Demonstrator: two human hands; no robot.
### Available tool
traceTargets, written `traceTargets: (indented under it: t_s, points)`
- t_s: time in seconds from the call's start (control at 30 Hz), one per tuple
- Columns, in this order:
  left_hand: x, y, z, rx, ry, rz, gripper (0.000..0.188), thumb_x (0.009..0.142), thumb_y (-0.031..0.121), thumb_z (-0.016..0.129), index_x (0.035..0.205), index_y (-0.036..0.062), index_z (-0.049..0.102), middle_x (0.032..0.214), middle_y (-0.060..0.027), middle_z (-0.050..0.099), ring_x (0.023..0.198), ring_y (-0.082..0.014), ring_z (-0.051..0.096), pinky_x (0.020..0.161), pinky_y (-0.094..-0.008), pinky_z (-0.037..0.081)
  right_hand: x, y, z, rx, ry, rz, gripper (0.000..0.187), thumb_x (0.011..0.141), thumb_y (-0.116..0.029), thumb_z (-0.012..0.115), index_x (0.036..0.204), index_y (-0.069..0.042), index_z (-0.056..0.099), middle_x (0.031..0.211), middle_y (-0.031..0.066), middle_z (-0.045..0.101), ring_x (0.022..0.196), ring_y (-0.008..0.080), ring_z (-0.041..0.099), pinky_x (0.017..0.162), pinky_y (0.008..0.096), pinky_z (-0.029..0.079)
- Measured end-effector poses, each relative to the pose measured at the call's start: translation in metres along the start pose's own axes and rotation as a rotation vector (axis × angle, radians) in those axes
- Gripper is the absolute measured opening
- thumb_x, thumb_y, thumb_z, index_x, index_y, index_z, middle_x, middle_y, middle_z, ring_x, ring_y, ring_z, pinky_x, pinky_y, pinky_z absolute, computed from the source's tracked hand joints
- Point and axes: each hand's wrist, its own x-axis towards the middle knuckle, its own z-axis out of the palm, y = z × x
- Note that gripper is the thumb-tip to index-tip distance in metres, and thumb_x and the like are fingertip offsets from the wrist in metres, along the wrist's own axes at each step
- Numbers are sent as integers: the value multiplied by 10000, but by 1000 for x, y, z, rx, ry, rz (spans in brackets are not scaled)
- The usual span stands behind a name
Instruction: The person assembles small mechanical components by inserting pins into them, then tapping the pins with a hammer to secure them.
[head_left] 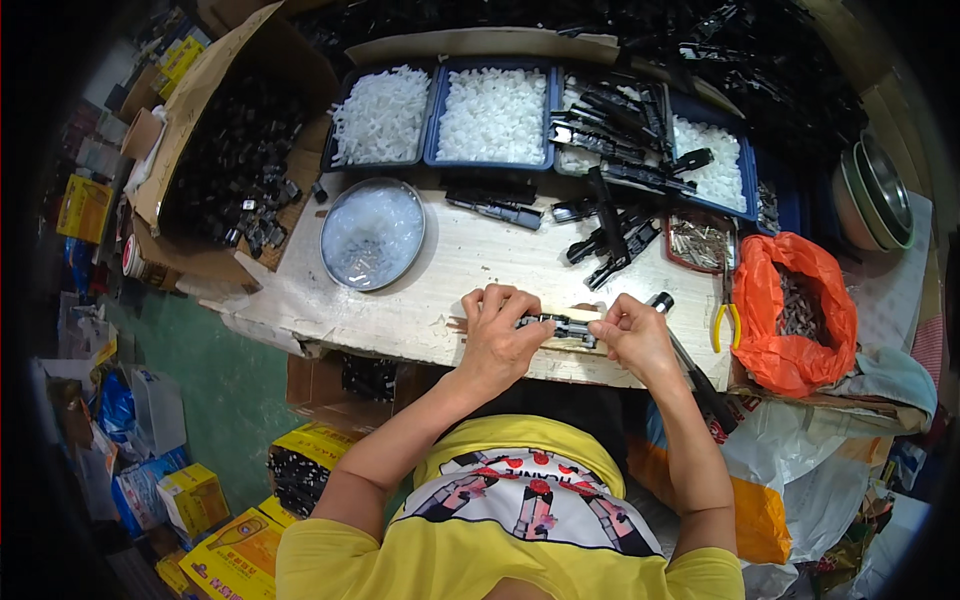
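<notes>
My left hand (492, 338) is closed around the left end of a long black plastic part (572, 327), holding it at the bench's front edge. At its other end, my right hand (638, 338) has thumb and fingertips pinched together against it. Whatever sits between those fingertips is too small to make out. A pale wooden strip (583, 313) lies just behind the part. Right of my right hand rests a hammer-like tool (662, 302) with a dark handle. Farther back lie several similar black parts (607, 232), some crossed over each other.
A round dish (330, 262) of translucent jelly-like stuff stands left. Behind are blue trays (432, 160) of white plastic pieces. To the right are yellow-handled pliers (737, 327), a small tray of metal pins (700, 243) and a red bag (800, 365). A cardboard box (172, 150) holds black pieces.
</notes>
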Motion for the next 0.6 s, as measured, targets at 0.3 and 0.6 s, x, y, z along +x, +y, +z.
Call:
traceTargets:
  t_s: [0.3, 0.6]
  points:
    - [-5, 0, 1, -3, 6, -3, 94, 675, 99, 651, 761, 136, 646, 866, -6, 529, 892, -209, 451, 764, -373, 261, 10, -19, -9, -365, -123, -223, 155, 725, -169, 637, 707, -28, 574, 631, 160, 584, 628, 332, 575, 570, 400, 433]
    - [-2, 3, -3, -22, -27, -25, 119, 679, 86, 633, 787, 137, 644, 885, -7, 517, 915, -210, 438, 776, -393, 261, 78, -45, -24, -491, 452, -544, 288, 716, -226, 678, 841, 23, 607, 738, 129, 559, 630, 218, 544, 577, 335, 428]
